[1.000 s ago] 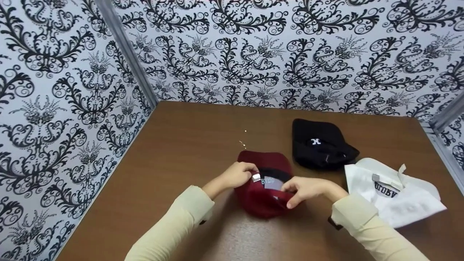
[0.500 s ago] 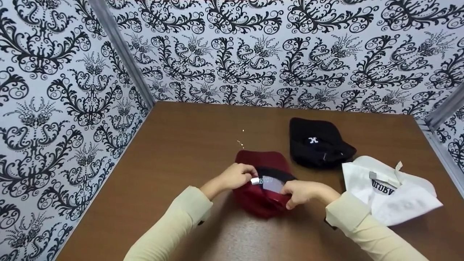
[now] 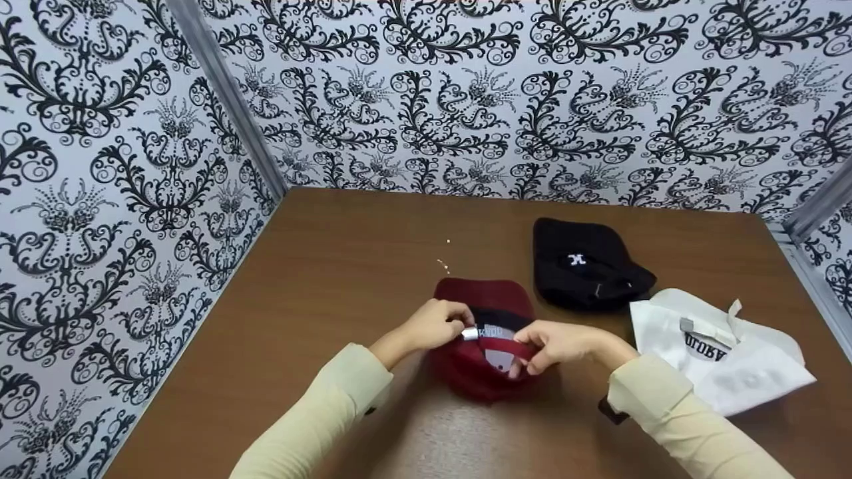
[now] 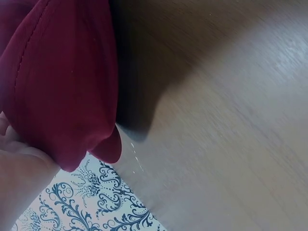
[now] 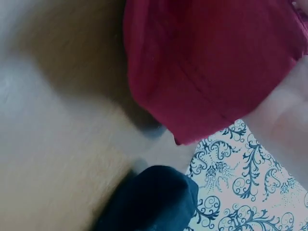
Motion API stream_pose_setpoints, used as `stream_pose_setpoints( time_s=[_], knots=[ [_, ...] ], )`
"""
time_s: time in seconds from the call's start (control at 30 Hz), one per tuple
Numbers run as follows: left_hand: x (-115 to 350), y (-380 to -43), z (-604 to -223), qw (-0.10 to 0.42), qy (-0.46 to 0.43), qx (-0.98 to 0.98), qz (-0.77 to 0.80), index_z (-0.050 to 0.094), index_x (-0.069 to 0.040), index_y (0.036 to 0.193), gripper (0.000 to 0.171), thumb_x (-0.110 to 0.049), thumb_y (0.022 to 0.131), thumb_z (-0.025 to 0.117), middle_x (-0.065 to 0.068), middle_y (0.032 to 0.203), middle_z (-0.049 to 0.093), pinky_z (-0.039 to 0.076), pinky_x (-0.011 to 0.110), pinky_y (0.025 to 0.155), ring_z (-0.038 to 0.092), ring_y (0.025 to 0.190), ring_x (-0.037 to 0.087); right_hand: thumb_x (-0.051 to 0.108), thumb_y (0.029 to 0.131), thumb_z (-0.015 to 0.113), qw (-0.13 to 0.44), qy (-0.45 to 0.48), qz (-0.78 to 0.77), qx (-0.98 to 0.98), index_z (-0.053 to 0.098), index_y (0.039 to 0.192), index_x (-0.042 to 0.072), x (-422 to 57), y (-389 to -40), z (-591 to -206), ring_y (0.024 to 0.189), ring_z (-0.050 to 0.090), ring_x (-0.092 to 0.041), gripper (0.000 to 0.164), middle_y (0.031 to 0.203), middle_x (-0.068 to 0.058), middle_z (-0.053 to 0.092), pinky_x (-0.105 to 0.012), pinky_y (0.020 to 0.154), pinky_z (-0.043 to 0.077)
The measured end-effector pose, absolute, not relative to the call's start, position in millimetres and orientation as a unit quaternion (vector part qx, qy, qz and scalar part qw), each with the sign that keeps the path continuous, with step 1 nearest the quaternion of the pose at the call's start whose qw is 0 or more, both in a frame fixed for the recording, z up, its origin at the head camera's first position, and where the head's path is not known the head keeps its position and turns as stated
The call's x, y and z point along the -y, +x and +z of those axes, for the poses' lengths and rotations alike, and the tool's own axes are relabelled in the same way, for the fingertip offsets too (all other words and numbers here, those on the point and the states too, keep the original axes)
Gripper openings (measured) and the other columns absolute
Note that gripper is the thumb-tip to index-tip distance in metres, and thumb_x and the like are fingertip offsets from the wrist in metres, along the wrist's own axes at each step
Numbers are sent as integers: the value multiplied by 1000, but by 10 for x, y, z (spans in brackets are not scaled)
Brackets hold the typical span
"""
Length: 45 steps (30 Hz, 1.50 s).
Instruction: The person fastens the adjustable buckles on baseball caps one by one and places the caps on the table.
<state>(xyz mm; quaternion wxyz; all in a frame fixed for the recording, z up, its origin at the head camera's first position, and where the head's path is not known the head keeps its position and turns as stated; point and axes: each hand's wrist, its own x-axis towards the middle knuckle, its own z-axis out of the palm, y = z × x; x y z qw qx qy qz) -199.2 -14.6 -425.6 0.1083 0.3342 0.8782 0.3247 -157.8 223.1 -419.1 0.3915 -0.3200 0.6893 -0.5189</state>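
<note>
A dark red baseball cap (image 3: 482, 296) lies upside down in front of me, brim pointing away, its inside with a dark sweatband and pale printed label facing up. My left hand (image 3: 431, 324) pinches the cap's left edge beside a silver buckle (image 3: 470, 333). Across the opening runs a red strap (image 3: 502, 345), pinched at its right end by my right hand (image 3: 562, 342). Both wrist views show the outside of the red crown (image 4: 62, 86), with part of each hand at its edge; the fingertips are hidden there.
Behind and right of the red cap lies a black cap (image 3: 582, 263) with a white emblem. A white cap (image 3: 739, 372) sits at the right, near my right sleeve (image 3: 665, 406). Patterned panels (image 3: 426, 100) wall the brown table (image 3: 319, 266) at the back and sides.
My right fingers have shifted at the cap's right edge, and the red strap now stretches across the opening toward the buckle. My left hand keeps its hold; the other caps stay put.
</note>
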Motion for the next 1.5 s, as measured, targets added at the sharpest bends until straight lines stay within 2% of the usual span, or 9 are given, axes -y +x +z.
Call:
stream_pose_setpoints(
  time_s=[0.07,0.17,0.27,0.43,0.63,0.8,1.03,1.23,1.5],
  knots=[
    [127,-1993,-4273,94,341,-875,330,65,-9,85,21,-7,75,48,1,76,63,37,18,62,45,65,6,-3,79,51,392,-332,-536,-671,47,95,-20,-2215,-1572,-4177,82,58,-5,23,91,-31,61,-17,72,45],
    [88,-2000,-4305,71,353,-871,335,65,-9,88,22,-6,74,48,1,79,64,40,19,65,48,69,7,1,83,51,397,-336,-550,-654,47,96,-18,-2184,-1561,-4154,81,59,-7,23,86,-10,67,-20,74,45],
    [41,-2005,-4320,43,366,-872,321,65,-9,91,25,-5,74,47,1,85,65,40,25,76,53,76,11,5,86,48,397,-339,-563,-641,46,95,-18,-2149,-1548,-4121,79,60,-8,25,82,4,66,-23,75,46],
    [-43,-1994,-4332,15,382,-873,303,66,-9,92,28,-4,74,46,2,89,66,36,35,82,56,83,18,3,89,44,397,-322,-605,-611,43,90,-20,-2118,-1524,-4069,72,62,-11,24,78,1,65,-27,74,49],
    [-109,-1964,-4350,44,384,-865,321,69,-7,92,30,-2,75,45,3,89,68,41,26,83,60,86,14,1,88,43,380,-285,-642,-602,51,87,3,-2142,-1525,-4010,65,61,-10,9,71,2,64,-26,67,50],
    [-94,-1936,-4319,78,364,-868,328,71,-9,89,30,-6,76,44,2,89,69,44,18,73,59,83,8,0,87,42,348,-253,-670,-606,49,93,2,-2190,-1550,-3964,63,59,-9,10,69,3,62,-26,67,49],
    [-31,-1971,-4306,88,371,-868,317,70,-12,86,28,-7,74,46,-1,80,68,39,15,63,50,68,3,10,93,40,314,-204,-705,-603,51,95,4,-2223,-1585,-3908,65,58,-11,13,69,1,60,-28,67,48],
    [7,-1987,-4305,97,372,-868,313,69,-14,85,24,-10,73,49,0,76,66,37,14,62,48,65,2,11,93,39,290,-205,-726,-589,53,92,7,-2197,-1591,-3855,64,58,-12,15,70,0,61,-26,64,48],
    [61,-1978,-4308,128,363,-868,315,69,-14,89,25,-11,72,50,-1,86,67,38,15,64,49,69,3,4,93,36,237,-204,-776,-548,52,97,6,-2139,-1592,-3814,61,58,-12,17,71,0,61,-27,66,49]
  ],
)
